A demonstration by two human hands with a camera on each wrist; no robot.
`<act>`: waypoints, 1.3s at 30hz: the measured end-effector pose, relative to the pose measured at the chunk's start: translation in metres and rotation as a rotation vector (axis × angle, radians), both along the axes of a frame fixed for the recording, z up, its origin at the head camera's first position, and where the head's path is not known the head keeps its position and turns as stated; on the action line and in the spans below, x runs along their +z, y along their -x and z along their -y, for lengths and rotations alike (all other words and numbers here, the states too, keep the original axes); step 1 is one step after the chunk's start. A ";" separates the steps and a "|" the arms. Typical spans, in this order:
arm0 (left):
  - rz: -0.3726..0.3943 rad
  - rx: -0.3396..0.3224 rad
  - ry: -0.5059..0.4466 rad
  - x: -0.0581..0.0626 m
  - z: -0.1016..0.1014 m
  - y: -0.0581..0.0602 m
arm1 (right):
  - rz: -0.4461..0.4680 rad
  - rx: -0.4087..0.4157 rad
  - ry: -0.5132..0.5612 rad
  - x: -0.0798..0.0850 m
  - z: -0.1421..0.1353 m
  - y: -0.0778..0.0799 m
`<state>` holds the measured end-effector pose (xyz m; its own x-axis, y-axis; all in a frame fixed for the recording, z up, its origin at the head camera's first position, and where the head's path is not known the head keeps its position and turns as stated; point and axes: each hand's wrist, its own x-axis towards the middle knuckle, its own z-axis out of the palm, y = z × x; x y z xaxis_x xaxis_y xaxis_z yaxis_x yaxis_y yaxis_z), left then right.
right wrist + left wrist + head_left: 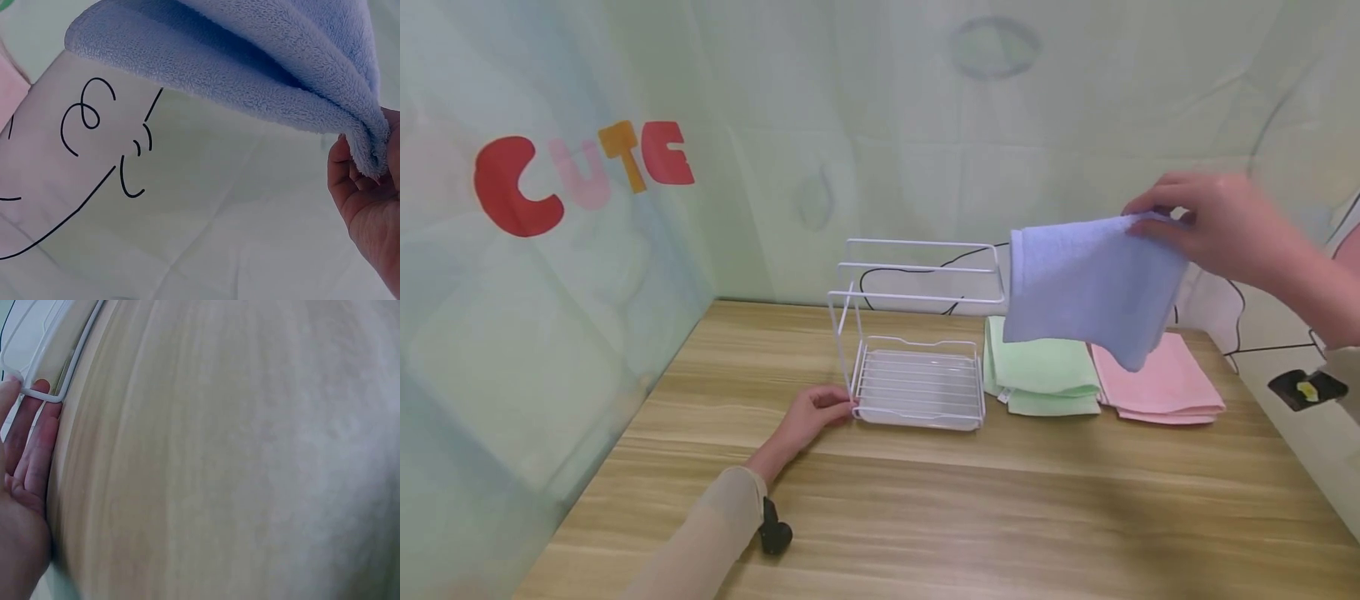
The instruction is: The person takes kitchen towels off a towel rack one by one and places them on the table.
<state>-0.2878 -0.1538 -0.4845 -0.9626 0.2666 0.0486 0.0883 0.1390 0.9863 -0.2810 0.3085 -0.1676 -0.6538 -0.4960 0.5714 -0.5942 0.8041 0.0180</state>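
My right hand (1213, 217) pinches a folded light blue towel (1086, 287) by its upper edge, and the towel hangs in the air above the table's back right part. Close up in the right wrist view, the towel (269, 69) drapes from between thumb and fingers with its fold gaping. A white wire rack (917, 297) with a flat tray base (917, 383) stands on the table. Low at its left front corner, my left hand (808, 417) grips the wire; the left wrist view has thumb and fingertips around the corner wire (42, 395).
Right of the rack, a folded green towel (1041, 367) and a folded pink towel (1157, 379) lie side by side on the wooden table (925, 517). A patterned curtain (910, 150) hangs behind, and a wall with "CUTE" letters (520, 187) borders the left.
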 end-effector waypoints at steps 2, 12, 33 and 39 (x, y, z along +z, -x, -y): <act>0.002 0.000 0.001 0.000 0.000 0.000 | 0.014 0.000 -0.007 -0.004 0.000 -0.001; 0.008 0.013 0.024 0.001 -0.001 0.000 | 0.010 0.105 -0.010 -0.027 -0.001 -0.002; 0.013 0.011 0.033 0.004 0.001 -0.003 | 0.156 0.207 0.010 -0.078 0.000 -0.017; 0.014 0.021 0.043 0.005 0.001 -0.004 | 0.255 0.218 0.016 -0.095 0.002 -0.028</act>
<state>-0.2841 -0.1547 -0.4795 -0.9686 0.2476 0.0245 0.0715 0.1827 0.9806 -0.2532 0.3065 -0.2625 -0.6564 -0.6322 0.4117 -0.7359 0.6566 -0.1652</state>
